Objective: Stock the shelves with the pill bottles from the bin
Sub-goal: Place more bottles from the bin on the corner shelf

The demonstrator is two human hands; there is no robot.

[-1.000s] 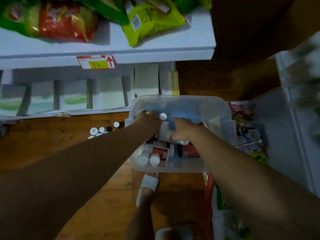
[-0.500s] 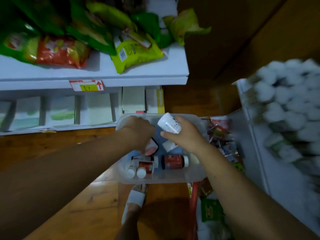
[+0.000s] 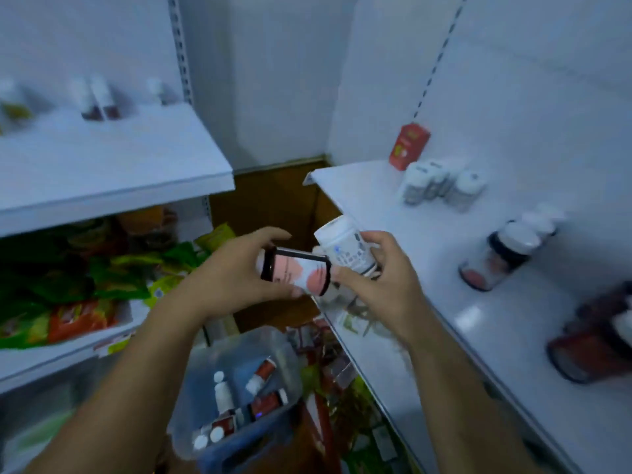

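Above the bin [image 3: 205, 378]: left hand [image 3: 232, 278], fingers curled round pink-label bottle [image 3: 297, 271]; right hand [image 3: 383, 285], fingers clamped on white bottle [image 3: 342, 244] beside it.

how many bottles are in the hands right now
2: pink-labelled bottle in the left hand, white bottle in the right hand. Another may be hidden under it.

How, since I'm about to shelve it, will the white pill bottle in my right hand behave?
Likely rigid: the white pill bottle shows no denting where the right hand grips it. Round-sided, it would probably roll if laid down on the glossy shelf; upright, it should stand.
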